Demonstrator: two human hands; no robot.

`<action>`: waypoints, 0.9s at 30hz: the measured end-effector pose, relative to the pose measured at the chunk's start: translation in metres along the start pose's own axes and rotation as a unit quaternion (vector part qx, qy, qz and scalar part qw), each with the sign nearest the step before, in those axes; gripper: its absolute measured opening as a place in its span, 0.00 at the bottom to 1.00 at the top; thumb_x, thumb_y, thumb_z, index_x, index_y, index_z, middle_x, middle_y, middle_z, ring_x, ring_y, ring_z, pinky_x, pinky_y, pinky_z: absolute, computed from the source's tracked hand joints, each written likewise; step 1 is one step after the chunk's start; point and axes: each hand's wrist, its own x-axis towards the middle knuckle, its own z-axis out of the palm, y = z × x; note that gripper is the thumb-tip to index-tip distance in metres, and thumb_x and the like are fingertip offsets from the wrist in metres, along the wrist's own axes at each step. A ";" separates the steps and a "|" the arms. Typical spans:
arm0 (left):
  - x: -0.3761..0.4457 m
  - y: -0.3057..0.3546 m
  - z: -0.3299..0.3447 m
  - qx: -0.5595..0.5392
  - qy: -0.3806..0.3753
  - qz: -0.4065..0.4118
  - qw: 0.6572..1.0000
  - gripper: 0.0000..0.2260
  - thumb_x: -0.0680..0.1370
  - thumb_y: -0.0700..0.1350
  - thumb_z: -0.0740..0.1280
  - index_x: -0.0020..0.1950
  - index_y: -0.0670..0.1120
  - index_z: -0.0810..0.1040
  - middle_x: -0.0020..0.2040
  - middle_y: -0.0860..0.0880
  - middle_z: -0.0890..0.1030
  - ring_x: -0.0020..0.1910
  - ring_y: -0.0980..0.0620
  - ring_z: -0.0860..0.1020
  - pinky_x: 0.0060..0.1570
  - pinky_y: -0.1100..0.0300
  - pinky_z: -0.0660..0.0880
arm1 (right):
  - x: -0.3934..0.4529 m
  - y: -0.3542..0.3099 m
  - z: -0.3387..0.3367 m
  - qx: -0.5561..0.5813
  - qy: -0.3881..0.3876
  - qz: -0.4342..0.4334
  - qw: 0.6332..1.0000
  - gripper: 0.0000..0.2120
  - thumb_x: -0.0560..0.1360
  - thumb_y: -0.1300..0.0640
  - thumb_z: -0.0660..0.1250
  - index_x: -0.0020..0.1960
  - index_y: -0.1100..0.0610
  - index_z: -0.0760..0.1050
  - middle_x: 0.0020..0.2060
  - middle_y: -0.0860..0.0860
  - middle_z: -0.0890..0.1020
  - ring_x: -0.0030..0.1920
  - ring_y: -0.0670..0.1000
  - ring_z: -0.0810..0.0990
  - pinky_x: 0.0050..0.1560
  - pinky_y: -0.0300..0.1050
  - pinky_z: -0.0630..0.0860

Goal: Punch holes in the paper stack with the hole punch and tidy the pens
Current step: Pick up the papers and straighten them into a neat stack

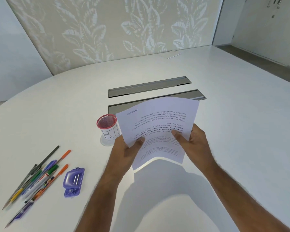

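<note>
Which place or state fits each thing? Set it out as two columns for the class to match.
1. printed paper stack
2. purple hole punch
3. red mesh cup
4. loose coloured pens

A. upright, left of the sheets
B. held in both hands
C. heaped at the table's left edge
D. lying between pens and arm

Pairs: 1-B, 2-D, 3-A, 4-C
</note>
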 end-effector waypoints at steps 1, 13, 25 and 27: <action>-0.001 -0.002 0.003 0.002 0.000 -0.012 1.000 0.11 0.81 0.47 0.71 0.63 0.51 0.82 0.56 0.56 0.88 0.54 0.55 0.86 0.48 0.61 0.82 | -0.001 0.004 0.000 -0.015 -0.003 0.009 1.000 0.12 0.81 0.59 0.73 0.56 0.42 0.82 0.52 0.37 0.88 0.50 0.41 0.88 0.45 0.33 0.81; -0.008 -0.019 0.014 -0.022 0.011 -0.049 0.998 0.09 0.81 0.50 0.72 0.60 0.54 0.84 0.54 0.55 0.89 0.52 0.52 0.87 0.45 0.62 0.82 | -0.009 0.033 0.000 -0.050 0.001 0.058 0.997 0.11 0.80 0.58 0.75 0.60 0.47 0.83 0.51 0.37 0.88 0.51 0.37 0.86 0.49 0.32 0.82; -0.001 -0.013 0.006 -0.037 0.074 -0.093 0.992 0.06 0.78 0.53 0.75 0.54 0.58 0.85 0.48 0.58 0.89 0.45 0.59 0.87 0.35 0.69 0.79 | -0.011 0.035 -0.007 -0.035 -0.066 0.050 0.996 0.12 0.81 0.57 0.74 0.61 0.44 0.81 0.54 0.38 0.88 0.53 0.41 0.87 0.49 0.32 0.81; 0.001 -0.008 0.003 -0.068 0.093 -0.092 0.989 0.07 0.76 0.53 0.77 0.53 0.58 0.85 0.47 0.58 0.89 0.45 0.58 0.87 0.35 0.69 0.79 | -0.011 0.037 -0.011 -0.040 -0.080 0.052 0.995 0.11 0.80 0.56 0.74 0.60 0.44 0.81 0.54 0.37 0.88 0.52 0.42 0.88 0.49 0.32 0.81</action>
